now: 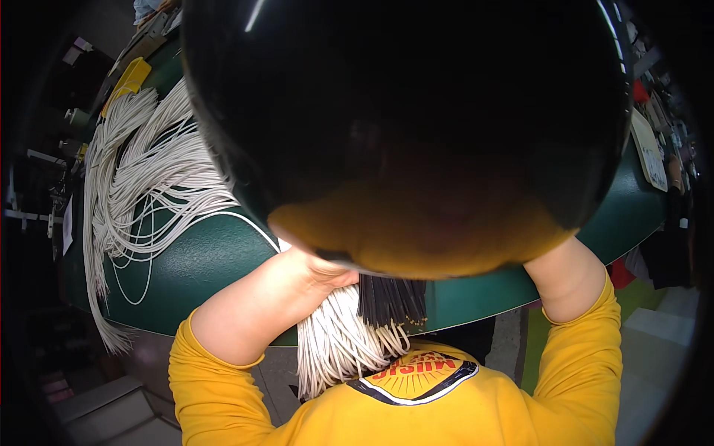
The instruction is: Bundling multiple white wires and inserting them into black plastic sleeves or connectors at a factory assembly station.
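A large dark glossy rounded thing (409, 126) blocks the middle of the head view and covers most of both hands. Only the wrist and heel of my left hand (336, 273) show below it, right by a bundle of white cables (338, 334) that hangs over the table's near edge toward my shirt. Its fingers are hidden. Beside that bundle hang black cables (390, 299) with small copper-coloured ends. My right forearm (567, 271) reaches in over the table's right part; the hand itself is behind the dark thing.
A big tangle of long white cables (163, 182) lies across the left of the green table (193, 279), some drooping over its edge. A yellow bin (132, 76) stands at the far left. On the right edge sits a pale flat tray (648, 152).
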A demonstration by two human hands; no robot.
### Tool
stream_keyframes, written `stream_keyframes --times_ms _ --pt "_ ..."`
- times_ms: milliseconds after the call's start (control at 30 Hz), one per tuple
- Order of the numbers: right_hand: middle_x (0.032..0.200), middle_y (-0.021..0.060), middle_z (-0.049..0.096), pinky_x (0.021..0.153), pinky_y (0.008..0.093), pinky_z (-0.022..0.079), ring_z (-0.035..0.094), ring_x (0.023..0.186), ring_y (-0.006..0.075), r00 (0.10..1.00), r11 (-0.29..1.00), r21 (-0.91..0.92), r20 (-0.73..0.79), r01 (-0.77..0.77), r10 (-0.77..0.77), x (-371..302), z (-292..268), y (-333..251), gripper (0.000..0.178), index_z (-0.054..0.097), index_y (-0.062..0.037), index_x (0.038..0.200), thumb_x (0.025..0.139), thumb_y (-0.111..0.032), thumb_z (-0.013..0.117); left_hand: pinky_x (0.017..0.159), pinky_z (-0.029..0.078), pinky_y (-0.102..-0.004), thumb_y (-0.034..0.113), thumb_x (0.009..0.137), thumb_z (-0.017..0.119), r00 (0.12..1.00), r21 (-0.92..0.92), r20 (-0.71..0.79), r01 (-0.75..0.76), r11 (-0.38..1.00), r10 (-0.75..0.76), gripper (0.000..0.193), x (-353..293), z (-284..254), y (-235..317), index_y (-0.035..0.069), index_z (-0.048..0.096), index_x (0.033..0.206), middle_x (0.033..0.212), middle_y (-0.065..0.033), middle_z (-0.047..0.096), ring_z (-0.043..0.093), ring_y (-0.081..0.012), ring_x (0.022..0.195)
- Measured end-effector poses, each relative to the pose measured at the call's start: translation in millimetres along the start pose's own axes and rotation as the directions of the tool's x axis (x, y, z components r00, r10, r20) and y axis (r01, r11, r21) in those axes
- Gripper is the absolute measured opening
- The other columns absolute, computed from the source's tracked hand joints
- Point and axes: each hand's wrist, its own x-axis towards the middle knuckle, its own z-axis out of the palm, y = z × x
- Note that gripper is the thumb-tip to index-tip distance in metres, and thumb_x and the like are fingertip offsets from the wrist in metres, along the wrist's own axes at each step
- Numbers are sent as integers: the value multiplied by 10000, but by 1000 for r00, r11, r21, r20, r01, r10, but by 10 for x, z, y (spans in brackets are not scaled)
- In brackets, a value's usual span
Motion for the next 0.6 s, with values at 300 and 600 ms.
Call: stream_keyframes --times_ms 300,600 --pt "582 58 555 408 170 333 432 422 52 988 998 -41 -145 54 -59 2 41 -12 155 546 3 741 806 -136 528 615 480 -231 13 701 561 999 265 -39 -24 964 36 224 -13 131 123 -16 517 919 798 -79 545 563 -124 664" --pt "614 72 564 399 165 320 421 415 45 985 980 106 24 170 -173 77 -36 259 214 564 17 801 834 -181 491 628 469 -242 4 702 545 996 123 -54 -69 990 76 258 -32 150 53 -26 508 956 807 -110 558 561 -151 689"
